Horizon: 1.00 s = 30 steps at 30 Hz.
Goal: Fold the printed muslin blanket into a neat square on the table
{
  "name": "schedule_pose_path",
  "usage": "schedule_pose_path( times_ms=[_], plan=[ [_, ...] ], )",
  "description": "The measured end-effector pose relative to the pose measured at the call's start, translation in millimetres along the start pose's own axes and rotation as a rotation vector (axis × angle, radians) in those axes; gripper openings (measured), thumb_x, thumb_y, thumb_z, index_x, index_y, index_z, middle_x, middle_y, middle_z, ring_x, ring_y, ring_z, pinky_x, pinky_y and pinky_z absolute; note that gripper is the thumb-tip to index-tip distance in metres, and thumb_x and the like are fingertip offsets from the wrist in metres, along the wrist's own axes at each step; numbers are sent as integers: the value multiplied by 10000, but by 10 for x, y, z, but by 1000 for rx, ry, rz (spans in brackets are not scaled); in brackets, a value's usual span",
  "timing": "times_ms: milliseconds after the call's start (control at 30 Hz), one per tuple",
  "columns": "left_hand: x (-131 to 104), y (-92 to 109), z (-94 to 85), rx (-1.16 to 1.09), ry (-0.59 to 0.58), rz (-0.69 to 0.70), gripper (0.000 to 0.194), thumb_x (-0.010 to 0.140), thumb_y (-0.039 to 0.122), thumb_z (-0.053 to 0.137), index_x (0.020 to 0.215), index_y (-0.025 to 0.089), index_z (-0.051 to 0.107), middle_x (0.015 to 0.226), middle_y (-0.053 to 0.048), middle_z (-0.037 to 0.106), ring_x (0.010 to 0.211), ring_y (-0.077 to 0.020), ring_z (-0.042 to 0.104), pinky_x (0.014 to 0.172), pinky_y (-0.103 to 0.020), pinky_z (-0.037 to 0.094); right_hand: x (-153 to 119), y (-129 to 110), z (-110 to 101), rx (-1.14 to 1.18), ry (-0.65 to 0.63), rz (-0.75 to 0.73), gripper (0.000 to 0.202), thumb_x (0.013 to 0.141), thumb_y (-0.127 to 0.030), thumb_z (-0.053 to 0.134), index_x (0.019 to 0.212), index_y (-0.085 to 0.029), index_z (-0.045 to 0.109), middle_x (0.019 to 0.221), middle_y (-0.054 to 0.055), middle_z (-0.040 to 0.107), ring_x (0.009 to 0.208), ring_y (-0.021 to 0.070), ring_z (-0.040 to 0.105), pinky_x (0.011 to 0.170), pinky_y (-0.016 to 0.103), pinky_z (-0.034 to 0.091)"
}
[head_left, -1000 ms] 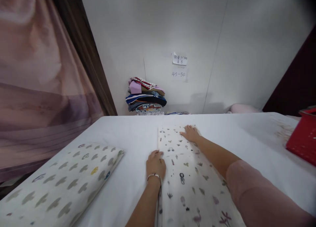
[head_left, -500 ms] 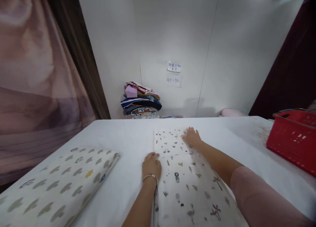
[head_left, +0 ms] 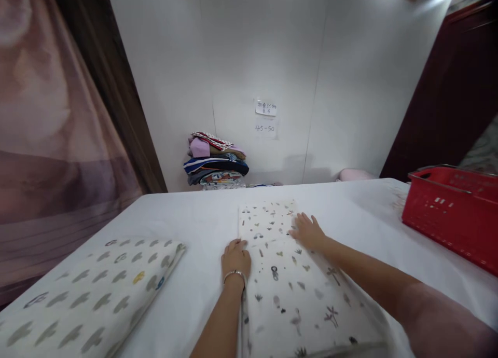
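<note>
- So the room was pretty plain: pale panel wall (head_left: 233, 62) with two handwritten paper notes (head_left: 265, 118) stuck on it, one reading "45-50", and a pinkish curtain (head_left: 73, 155) hanging down the left side.
- White tabletop (head_left: 210, 218) in front, and a messy pile of folded fabrics (head_left: 218, 163) beyond its far edge, against the wall. Looked like it was parked there to keep the work area free, just my read.
- The palm-and-flamingo print cloth (head_left: 280, 306) lay lengthwise in the middle of the tabletop, layered, running from the near edge toward the wall. Straight in front of the person, so I'd guess for easy reach with both arms.
- Left hand (head_left: 236, 262), the one with the bracelet (head_left: 235, 274), sat palm down along the cloth's left edge, fingers a bit bent. Probably keeping that side lined up; couldn't tell if it was pinching anything underneath.
- Right hand (head_left: 309, 233) was farther out on the right edge, fingers spread and loose, not clutching anything. Seemed more like flattening or steadying than gripping.
- Grey-cloud print cloth (head_left: 97, 280) lay folded off to the left, well apart from both hands, and a red plastic basket (head_left: 443, 207) stood at the right. Both were out of the arms' way.
</note>
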<state>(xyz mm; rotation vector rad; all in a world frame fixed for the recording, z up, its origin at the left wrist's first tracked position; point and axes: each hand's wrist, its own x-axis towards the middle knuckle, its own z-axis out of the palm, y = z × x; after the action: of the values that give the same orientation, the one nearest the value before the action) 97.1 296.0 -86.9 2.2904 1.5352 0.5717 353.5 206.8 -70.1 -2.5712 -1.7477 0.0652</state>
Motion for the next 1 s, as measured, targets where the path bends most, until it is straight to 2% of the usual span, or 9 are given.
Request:
schedule_pose_path(
  times_ms=[67,200,267,367,533,667,800,900,1000],
  plan=[
    [7,1,1,8,-2,7,385,748,149,399,1049,241,621,1206,-23,518,1089,-212,467,909,-364,394,-526,-27,58,17,33,-147,683,846,-588,237,1361,-144,304,1437,101,219,1332,242,79,1063,438,21],
    [22,-16,-2,10,-4,28,384,754,150,405,1060,240,619,1200,-25,523,1087,-209,473,926,-348,391,-1417,3,132,99,33,-223,657,864,-580,222,1372,-168,286,1436,94,223,1325,235,133,1068,441,87],
    [22,-41,-7,-6,-2,59,384,759,146,403,1067,232,616,1200,-25,524,1092,-202,474,948,-331,380,-1717,47,128,137,26,-217,636,873,-564,229,1376,-177,278,1438,84,213,1327,230,126,1071,445,95],
    [9,-90,-3,-54,7,119,378,770,142,391,1063,218,617,1208,-30,519,1092,-186,483,968,-307,373,-2024,133,130,202,-1,-230,605,881,-544,252,1386,-211,249,1444,64,183,1327,229,123,1069,461,122],
    [-57,-144,-4,-162,12,140,306,786,166,429,1013,195,633,1232,-52,500,1106,-168,490,985,-287,364,-2347,317,187,260,8,-356,583,878,-503,336,1392,-255,215,1436,42,186,1323,243,136,1067,484,137],
    [-264,-188,-142,-217,-21,148,261,781,152,458,966,189,639,1286,-71,461,1098,-163,503,944,-277,407,-2529,421,174,277,13,-418,572,878,-467,368,1391,-273,205,1440,33,174,1323,239,133,1067,483,151],
    [-701,-265,-360,-149,-82,249,321,734,106,458,982,210,633,1325,-51,424,1107,-177,497,936,-304,424,-2617,466,119,316,36,-451,545,884,-412,379,1388,-283,217,1441,30,185,1321,233,148,1070,490,140],
    [-1107,-322,-473,-102,-48,443,382,742,97,412,1047,220,606,1316,-47,432,1154,-180,455,976,-338,396,-2573,515,93,356,107,-440,535,890,-370,373,1391,-281,205,1445,26,177,1323,226,147,1068,489,151],
    [-1450,-357,-511,-65,-38,602,447,745,65,368,1097,246,576,1294,-33,459,1187,-167,419,994,-340,385,-2473,585,91,408,174,-394,490,901,-324,338,1380,-261,254,1438,24,209,1319,216,168,1068,475,179]
  ],
)
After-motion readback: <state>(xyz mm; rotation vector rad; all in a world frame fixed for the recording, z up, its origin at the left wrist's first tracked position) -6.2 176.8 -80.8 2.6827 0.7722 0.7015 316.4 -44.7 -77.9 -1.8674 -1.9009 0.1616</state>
